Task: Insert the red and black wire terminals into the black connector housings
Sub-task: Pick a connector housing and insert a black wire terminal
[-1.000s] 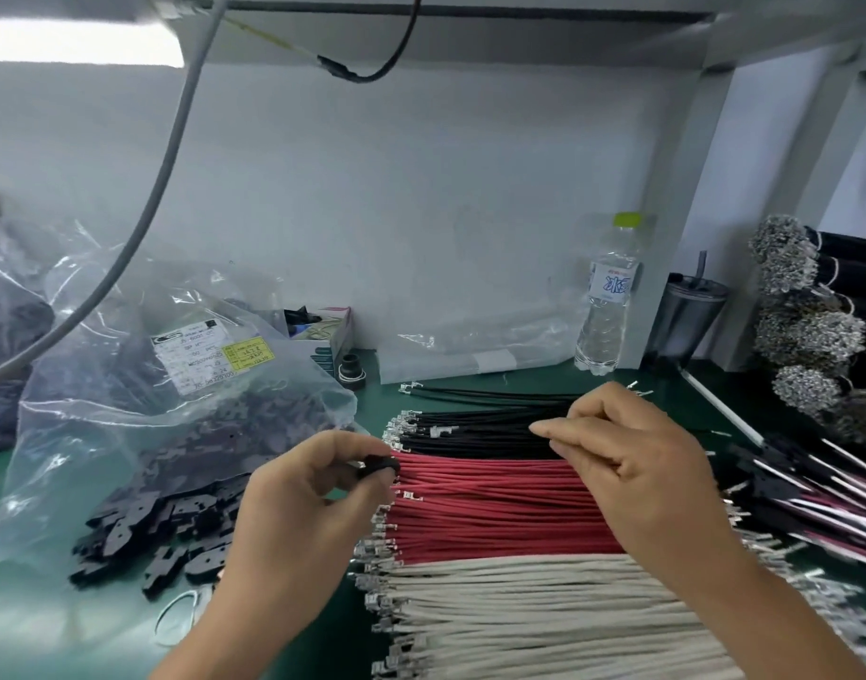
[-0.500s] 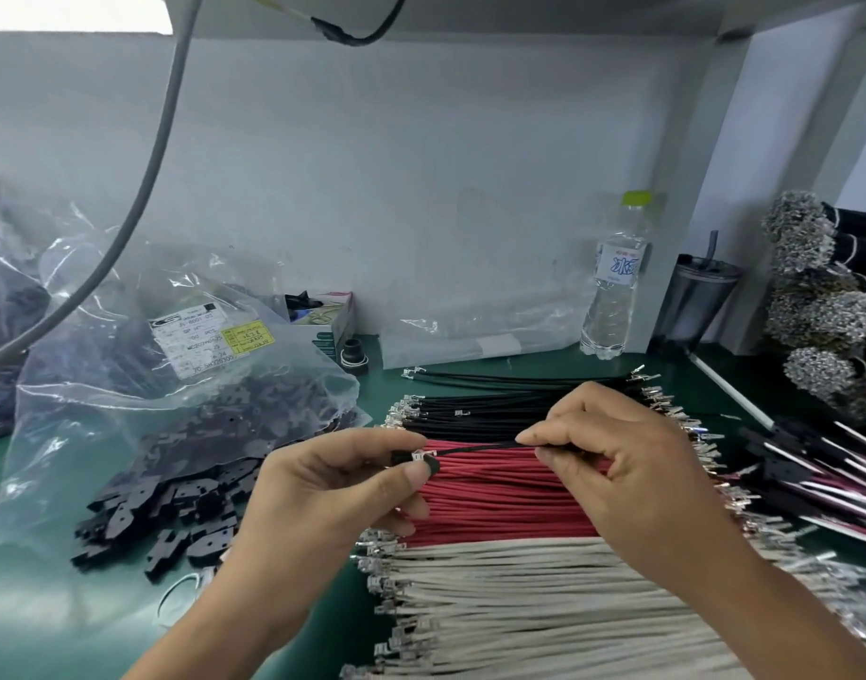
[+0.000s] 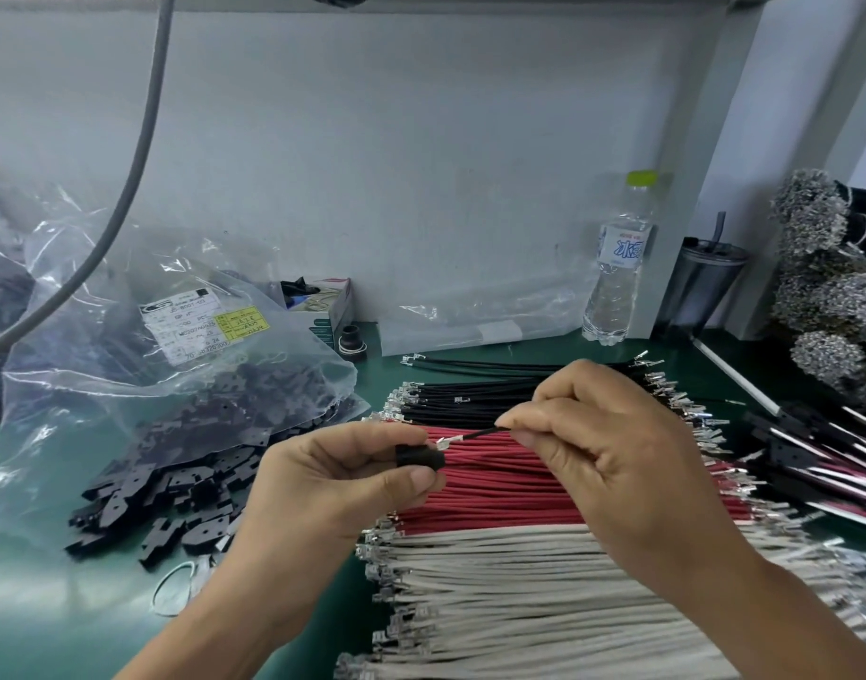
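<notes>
Three wire rows cover the green desk [image 3: 38,625]; left hand [image 3: 323,488] pinches a housing [image 3: 418,455], right hand [image 3: 612,454] pinches a black wire [image 3: 480,432], mostly hidden.

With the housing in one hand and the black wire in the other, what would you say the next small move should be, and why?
Probably the right hand should ease the black wire leftward so its metal terminal slides into the black connector housing pinched by the left hand. The terminal's tip sits right at the housing's edge, roughly aligned, and does not look seated yet.
</notes>
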`<state>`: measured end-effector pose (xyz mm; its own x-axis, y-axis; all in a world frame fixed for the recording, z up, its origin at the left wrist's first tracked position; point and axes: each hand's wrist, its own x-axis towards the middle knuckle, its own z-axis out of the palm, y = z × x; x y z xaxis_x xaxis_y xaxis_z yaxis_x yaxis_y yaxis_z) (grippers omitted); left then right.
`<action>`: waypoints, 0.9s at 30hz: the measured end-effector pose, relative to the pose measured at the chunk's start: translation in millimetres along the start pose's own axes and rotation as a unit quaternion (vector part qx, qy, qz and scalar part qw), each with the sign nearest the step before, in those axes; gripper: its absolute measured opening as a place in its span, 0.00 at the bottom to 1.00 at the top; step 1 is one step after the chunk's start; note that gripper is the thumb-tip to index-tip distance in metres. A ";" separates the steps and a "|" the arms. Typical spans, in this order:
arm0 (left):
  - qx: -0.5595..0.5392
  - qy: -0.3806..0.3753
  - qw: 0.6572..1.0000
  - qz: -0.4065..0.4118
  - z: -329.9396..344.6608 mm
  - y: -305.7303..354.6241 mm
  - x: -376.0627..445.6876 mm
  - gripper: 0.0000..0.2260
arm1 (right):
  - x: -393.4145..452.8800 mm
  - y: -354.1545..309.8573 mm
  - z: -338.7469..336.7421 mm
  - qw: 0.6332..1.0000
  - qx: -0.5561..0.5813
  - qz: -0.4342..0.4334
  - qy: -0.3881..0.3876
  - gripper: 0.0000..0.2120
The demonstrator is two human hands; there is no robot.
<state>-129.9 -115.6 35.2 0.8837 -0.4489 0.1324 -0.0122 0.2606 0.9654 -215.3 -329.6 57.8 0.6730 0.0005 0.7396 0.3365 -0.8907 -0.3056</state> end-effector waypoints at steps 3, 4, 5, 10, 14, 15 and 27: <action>0.007 0.004 1.000 -0.004 -0.8 -0.1 0.0 0.16 | -1.7 -1.5 2.6 1.000 -0.003 0.004 -0.003 0.10; 0.008 0.003 1.000 -0.005 -1.6 -0.4 0.4 0.16 | -2.0 -1.1 2.8 1.000 -0.011 0.004 -0.004 0.09; 0.007 0.002 1.000 -0.006 -2.2 -0.8 0.7 0.17 | -2.2 -0.5 2.9 1.000 -0.019 0.003 -0.004 0.09; 0.038 -0.004 0.999 0.003 -2.8 -2.2 0.8 0.17 | -2.3 -1.0 4.1 0.999 -0.020 -0.003 -0.028 0.10; 0.072 0.004 0.997 0.016 -1.3 -2.6 0.1 0.14 | -2.2 -1.6 2.4 0.997 -0.042 -0.006 -0.057 0.08; 0.070 0.005 0.997 0.016 -0.7 -2.4 -0.4 0.14 | -2.2 -1.3 1.7 0.997 -0.048 0.001 -0.063 0.07; 0.097 -0.012 0.995 0.023 4.4 2.8 -5.5 0.14 | -1.2 0.6 -2.6 0.994 -0.034 -0.004 -0.108 0.04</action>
<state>-136.9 -116.2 38.1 0.8687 -0.4611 0.1810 -0.1447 0.1133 0.9830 -217.6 -331.3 58.2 0.7986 0.0994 0.5936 0.3021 -0.9192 -0.2524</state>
